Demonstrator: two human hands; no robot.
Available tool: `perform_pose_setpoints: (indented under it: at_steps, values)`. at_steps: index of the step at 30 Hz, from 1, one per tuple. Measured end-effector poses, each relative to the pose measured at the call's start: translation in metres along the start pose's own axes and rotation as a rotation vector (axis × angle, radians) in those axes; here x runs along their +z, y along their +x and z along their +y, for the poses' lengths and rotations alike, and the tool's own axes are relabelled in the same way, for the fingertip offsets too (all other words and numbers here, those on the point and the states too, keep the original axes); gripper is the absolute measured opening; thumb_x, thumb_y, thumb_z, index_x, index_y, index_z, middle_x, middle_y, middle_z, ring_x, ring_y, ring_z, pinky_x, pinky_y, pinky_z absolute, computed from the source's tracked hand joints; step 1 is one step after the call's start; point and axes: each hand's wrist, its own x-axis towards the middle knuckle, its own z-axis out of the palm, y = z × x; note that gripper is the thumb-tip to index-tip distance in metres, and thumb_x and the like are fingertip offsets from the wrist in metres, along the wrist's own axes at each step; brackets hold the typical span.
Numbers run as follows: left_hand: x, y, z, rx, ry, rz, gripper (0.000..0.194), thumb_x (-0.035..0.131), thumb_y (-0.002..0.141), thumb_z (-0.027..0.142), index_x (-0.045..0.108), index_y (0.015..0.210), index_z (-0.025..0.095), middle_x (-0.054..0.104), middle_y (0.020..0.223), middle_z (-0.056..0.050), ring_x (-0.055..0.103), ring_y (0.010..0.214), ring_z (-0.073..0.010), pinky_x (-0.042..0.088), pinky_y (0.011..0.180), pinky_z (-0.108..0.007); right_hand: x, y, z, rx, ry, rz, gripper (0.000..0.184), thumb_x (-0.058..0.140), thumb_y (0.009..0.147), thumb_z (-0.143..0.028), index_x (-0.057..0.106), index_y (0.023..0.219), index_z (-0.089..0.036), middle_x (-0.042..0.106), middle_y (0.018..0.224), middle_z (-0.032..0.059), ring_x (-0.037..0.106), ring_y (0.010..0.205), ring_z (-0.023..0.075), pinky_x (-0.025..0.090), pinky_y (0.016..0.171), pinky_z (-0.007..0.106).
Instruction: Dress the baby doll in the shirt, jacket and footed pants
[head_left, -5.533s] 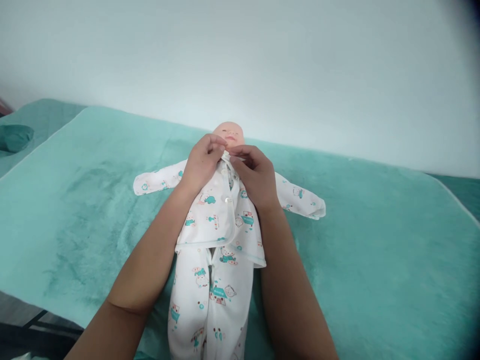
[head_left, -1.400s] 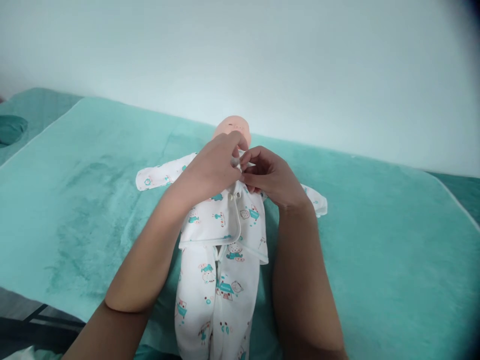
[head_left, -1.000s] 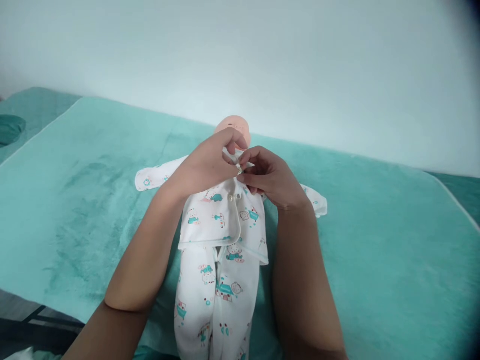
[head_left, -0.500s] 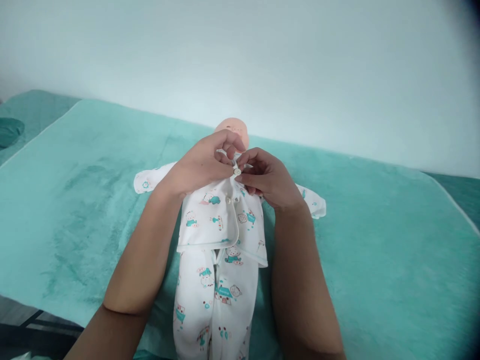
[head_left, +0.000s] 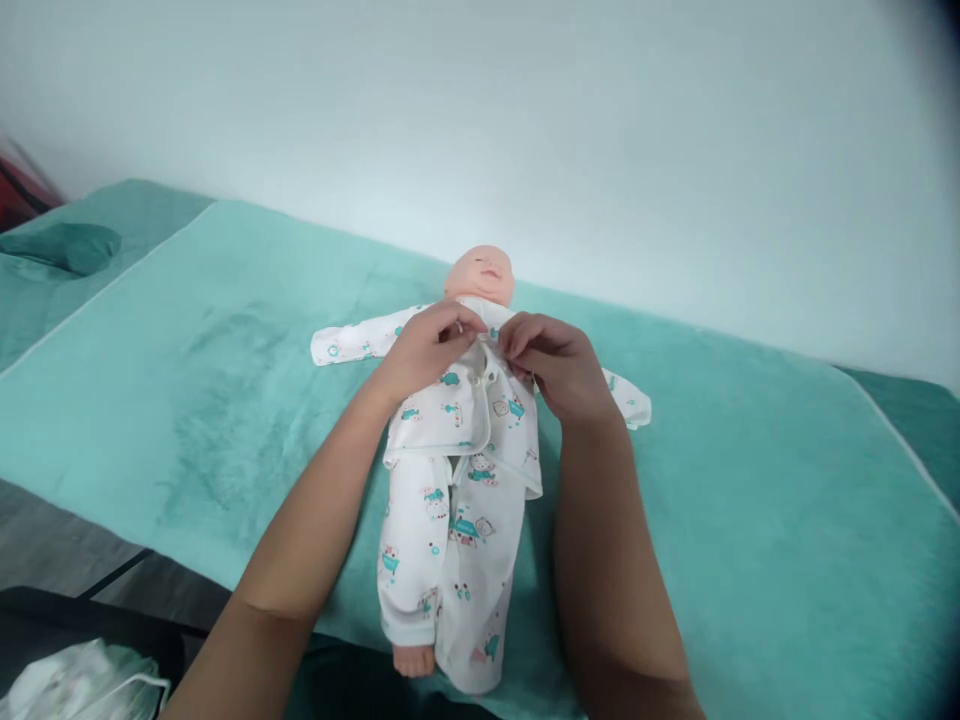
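Observation:
A baby doll (head_left: 480, 272) lies on its back, dressed in a white baby shirt (head_left: 431, 430) and matching trousers (head_left: 472, 580), both printed with teal animals. My left hand (head_left: 431, 348) is closed at the shirt's front edge, thumb and forefinger near the upper button. Just across the opening, my right hand (head_left: 559, 362) has its fingers bent and pinched over the other front panel. What lies between those fingertips is hidden. Lower on the placket, another button (head_left: 478, 379) shows. One bare foot (head_left: 414, 660) pokes from a trouser leg.
A teal plush cover (head_left: 750, 500) spreads under the doll, against a pale wall (head_left: 480, 120). The padded table has a face hole (head_left: 64, 248) at the far left. A white bundle (head_left: 79, 685) sits on something black at lower left.
My hands have drawn slightly apart at the shirt front, and the upper button is less exposed. The view has shifted, so the doll's face, foot and the white bundle show more.

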Motion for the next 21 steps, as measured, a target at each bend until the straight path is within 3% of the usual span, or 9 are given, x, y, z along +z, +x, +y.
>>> perform_pose_setpoints:
  at_steps: [2,5,9,15,19,21]
  values:
    - [-0.002,-0.017,-0.002,0.015,-0.016,0.026,0.016,0.056,0.090,0.017,0.070,0.097,0.020,0.064,0.092,-0.002,0.052,0.075,-0.0120,0.040,0.069,-0.028,0.009,-0.011,-0.006,-0.034,-0.068,-0.008,0.012,0.063,0.077,-0.012,0.064,0.070,-0.021,0.062,0.083,0.0000,0.049,0.061,0.0097,0.034,0.053,0.026]
    - [-0.005,-0.037,0.002,0.065,0.004,-0.025,0.011,0.060,0.089,0.018,0.070,0.092,0.019,0.065,0.095,-0.003,0.053,0.078,-0.0129,0.041,0.071,-0.028,0.026,-0.028,-0.008,-0.111,-0.205,0.050,0.011,0.061,0.081,-0.013,0.066,0.077,-0.022,0.062,0.088,0.0007,0.053,0.072,0.0127,0.040,0.063,0.029]
    - [-0.006,-0.046,0.007,0.117,0.093,-0.085,0.007,0.065,0.089,0.024,0.070,0.090,0.020,0.064,0.090,-0.003,0.055,0.084,-0.0160,0.043,0.077,-0.031,0.046,-0.048,0.001,-0.252,-0.378,0.173,0.009,0.060,0.085,-0.015,0.063,0.084,-0.023,0.059,0.092,0.0019,0.058,0.089,0.0171,0.044,0.078,0.034]
    - [-0.007,-0.043,0.006,0.086,0.064,-0.162,0.008,0.068,0.088,0.028,0.070,0.085,0.020,0.062,0.096,-0.004,0.057,0.092,-0.0183,0.044,0.080,-0.032,0.053,-0.065,0.013,-0.339,-0.558,0.320,0.011,0.054,0.087,-0.021,0.058,0.077,-0.024,0.058,0.088,0.0043,0.058,0.085,0.0205,0.046,0.074,0.038]
    - [-0.009,-0.046,0.010,0.015,-0.106,-0.131,0.008,0.067,0.088,0.026,0.066,0.084,0.020,0.061,0.094,-0.002,0.055,0.083,-0.0146,0.043,0.075,-0.030,0.054,-0.071,0.015,-0.401,-0.679,0.443,0.019,0.050,0.088,-0.022,0.058,0.071,-0.025,0.058,0.081,0.0050,0.058,0.077,0.0216,0.047,0.070,0.040]
    - [-0.010,-0.049,0.013,-0.037,-0.226,-0.136,0.009,0.067,0.089,0.028,0.064,0.086,0.019,0.062,0.091,-0.001,0.054,0.079,-0.0133,0.043,0.072,-0.029,0.056,-0.072,0.012,-0.403,-0.729,0.420,0.022,0.047,0.090,-0.021,0.059,0.071,-0.026,0.059,0.080,0.0054,0.059,0.075,0.0217,0.048,0.069,0.041]
